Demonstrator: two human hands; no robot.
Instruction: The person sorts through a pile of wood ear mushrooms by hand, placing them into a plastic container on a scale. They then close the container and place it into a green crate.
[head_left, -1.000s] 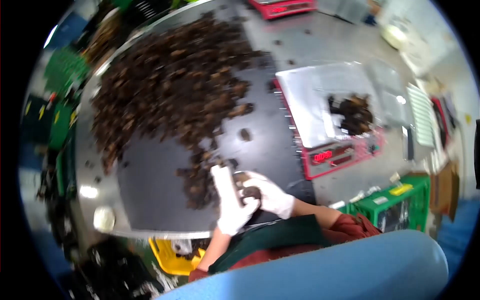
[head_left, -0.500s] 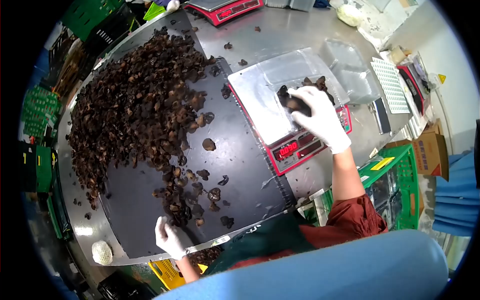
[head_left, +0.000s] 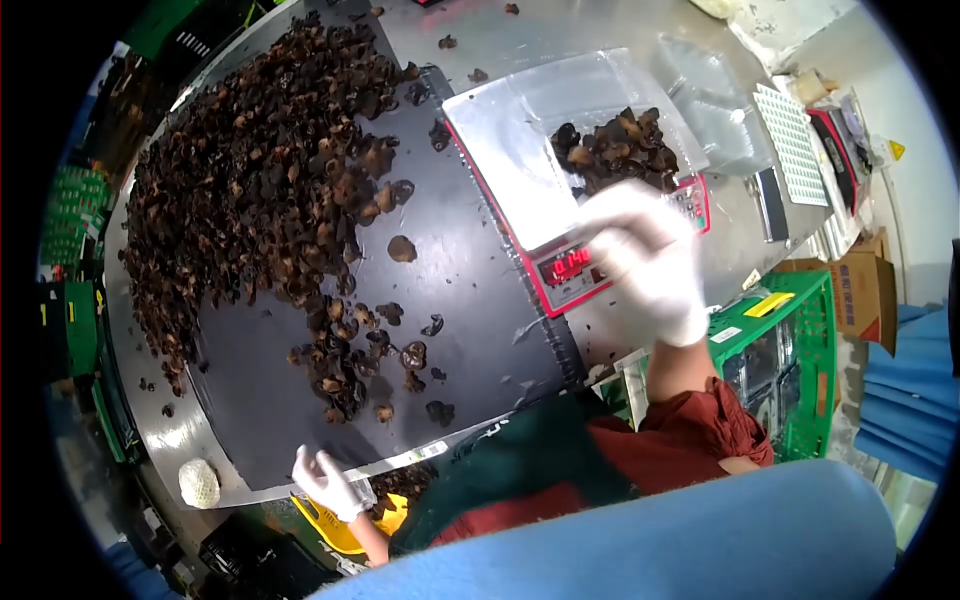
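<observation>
My right hand (head_left: pixel 655 262), in a white glove and blurred by motion, is over the front of a red-edged digital scale (head_left: pixel 500 165). Its fingers and thumb look apart, with nothing visible between them. On the scale's metal plate, dark wood ear mushrooms (head_left: pixel 625 150) lie in a clear plastic tray whose edges are hard to see. Red digits on the display are partly covered by the hand. My left hand (head_left: pixel 328 484), also gloved, is at the table's front edge, fingers spread and holding nothing. Just beyond it lies a small cluster of wood ears (head_left: pixel 345 350).
A large heap of wood ears (head_left: pixel 260 170) covers the left of the dark mat (head_left: pixel 480 330). Clear plastic trays (head_left: pixel 725 135) stand behind the scale. Beside them are a phone-like dark slab (head_left: pixel 770 205) and a label sheet (head_left: pixel 793 145). A green crate (head_left: pixel 820 350) stands at right.
My right hand has drawn back from the wood ears on the scale toward me, uncovering them. The display has changed from about 0.090 to about 0.140. My left hand has shifted slightly, and the view has tilted.
</observation>
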